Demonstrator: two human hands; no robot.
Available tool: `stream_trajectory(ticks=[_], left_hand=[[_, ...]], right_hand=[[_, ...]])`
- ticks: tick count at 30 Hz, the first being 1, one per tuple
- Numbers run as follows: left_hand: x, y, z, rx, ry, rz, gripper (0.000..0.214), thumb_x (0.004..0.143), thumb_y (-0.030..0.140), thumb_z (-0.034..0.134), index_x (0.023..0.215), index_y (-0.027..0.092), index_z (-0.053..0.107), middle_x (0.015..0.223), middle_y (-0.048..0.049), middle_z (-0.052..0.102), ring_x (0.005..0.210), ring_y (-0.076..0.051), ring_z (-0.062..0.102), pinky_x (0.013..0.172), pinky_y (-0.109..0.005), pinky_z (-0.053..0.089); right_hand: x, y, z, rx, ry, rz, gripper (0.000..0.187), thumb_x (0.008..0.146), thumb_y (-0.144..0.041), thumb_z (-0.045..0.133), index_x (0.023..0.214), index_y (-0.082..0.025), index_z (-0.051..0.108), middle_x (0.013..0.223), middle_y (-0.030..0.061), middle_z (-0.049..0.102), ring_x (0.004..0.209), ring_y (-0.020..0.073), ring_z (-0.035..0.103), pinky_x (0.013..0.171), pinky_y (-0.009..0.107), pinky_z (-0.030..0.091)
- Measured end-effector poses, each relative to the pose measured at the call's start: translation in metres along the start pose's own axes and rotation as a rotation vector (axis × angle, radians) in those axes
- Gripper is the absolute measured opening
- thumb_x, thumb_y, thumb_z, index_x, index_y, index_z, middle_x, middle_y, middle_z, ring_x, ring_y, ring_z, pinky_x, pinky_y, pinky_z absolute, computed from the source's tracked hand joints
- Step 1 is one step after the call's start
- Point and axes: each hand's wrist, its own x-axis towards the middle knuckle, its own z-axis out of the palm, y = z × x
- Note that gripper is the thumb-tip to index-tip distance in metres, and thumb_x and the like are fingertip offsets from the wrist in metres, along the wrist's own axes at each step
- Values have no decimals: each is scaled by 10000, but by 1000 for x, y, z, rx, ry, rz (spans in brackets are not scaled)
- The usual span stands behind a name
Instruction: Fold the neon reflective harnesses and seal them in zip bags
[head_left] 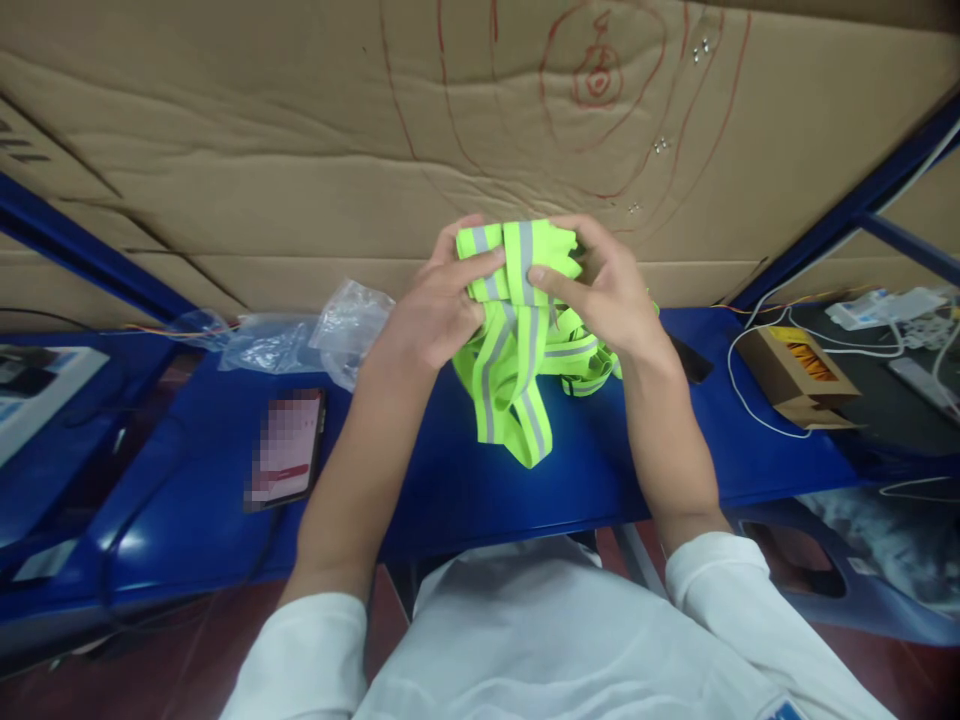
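Note:
Both my hands hold a bundle of reflective strap (517, 345), neon yellow-green with a grey stripe, above the blue table. My left hand (454, 300) grips the bundle's left side, thumb across the front. On the right side my right hand (611, 290) pinches the folded layers with its thumb in front; its other fingers are mostly hidden behind. Loops of the strap hang down below the hands. More of the strap, with a dark buckle-like part, lies behind and to the right near my right wrist.
On the blue table (465, 500), a phone (289, 447) lies left of my left forearm, with clear plastic bags (349, 325) behind it. A dark flat object (691, 360) and a small cardboard box (799, 375) with cables are at right. A cardboard wall (262, 130) stands behind.

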Motion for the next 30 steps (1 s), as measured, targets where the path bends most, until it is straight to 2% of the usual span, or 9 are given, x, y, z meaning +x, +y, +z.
stream_trajectory(ticks=[6, 11, 15, 17, 19, 22, 24, 27, 30], left_hand=[[2, 0, 10, -215, -299, -97, 511, 839, 611, 812, 1179, 233, 758, 1290, -73, 766, 1411, -397, 606, 1106, -498, 583], [3, -5, 8, -228, -248, -129, 461, 930, 551, 742, 1245, 214, 735, 1297, -88, 765, 1368, -357, 647, 1118, -455, 573], [-1, 10, -3, -253, -152, -160, 463, 965, 569, 694, 1281, 231, 699, 1194, -79, 779, 1277, -351, 700, 983, -435, 628], [-5, 18, -9, -264, -89, -136, 431, 934, 443, 768, 1311, 255, 674, 1114, -45, 780, 1142, -293, 752, 903, -377, 631], [-7, 22, -14, -239, -56, -106, 564, 842, 242, 852, 1360, 297, 635, 981, 9, 764, 967, -221, 773, 824, -309, 608], [-9, 20, -17, -169, -58, -62, 844, 720, 93, 890, 1444, 336, 532, 816, 64, 702, 845, -198, 773, 779, -285, 587], [-10, 18, -15, -158, -86, -11, 911, 699, 106, 902, 1462, 347, 465, 815, 70, 699, 842, -214, 781, 779, -299, 599], [-15, 18, -5, -166, -161, 64, 956, 659, 107, 935, 1434, 375, 442, 972, 34, 746, 950, -251, 787, 831, -343, 620], [-21, 21, 7, -133, -120, 120, 999, 560, 57, 981, 1385, 379, 516, 1224, -26, 742, 1229, -312, 713, 986, -388, 609]], right_hand=[[-2, 1, -3, 45, 185, -37, 481, 912, -654, 711, 1265, -337, 627, 1329, 12, 709, 1192, 247, 688, 1010, 387, 619], [3, 6, 9, 51, 290, -249, 392, 925, -566, 744, 1221, -323, 657, 1278, 16, 722, 1234, 245, 687, 1107, 443, 584], [3, 5, 13, -61, 168, -373, 211, 984, -401, 687, 1178, -334, 737, 1222, -14, 764, 1230, 229, 697, 1170, 460, 546], [3, 2, 8, -103, 67, -440, 212, 999, -336, 632, 1150, -341, 780, 1207, -30, 780, 1278, 234, 678, 1213, 485, 506], [3, -1, -1, -125, -101, -482, 242, 980, -324, 646, 1163, -345, 803, 1328, -44, 745, 1421, 258, 592, 1288, 526, 411], [2, -4, -12, -113, -330, -395, 397, 899, -457, 779, 1282, -354, 764, 1622, -61, 529, 1615, 314, 356, 1363, 553, 257], [2, -3, -14, -38, -237, -301, 603, 871, -553, 806, 1429, -374, 660, 1709, -53, 403, 1651, 302, 277, 1381, 515, 225], [2, 2, -8, 44, -55, -138, 768, 857, -651, 791, 1518, -342, 550, 1674, 5, 459, 1607, 284, 372, 1360, 485, 310], [1, 3, -4, 70, -77, 16, 686, 831, -721, 774, 1341, -274, 667, 1413, 43, 687, 1415, 326, 597, 1228, 571, 492]])
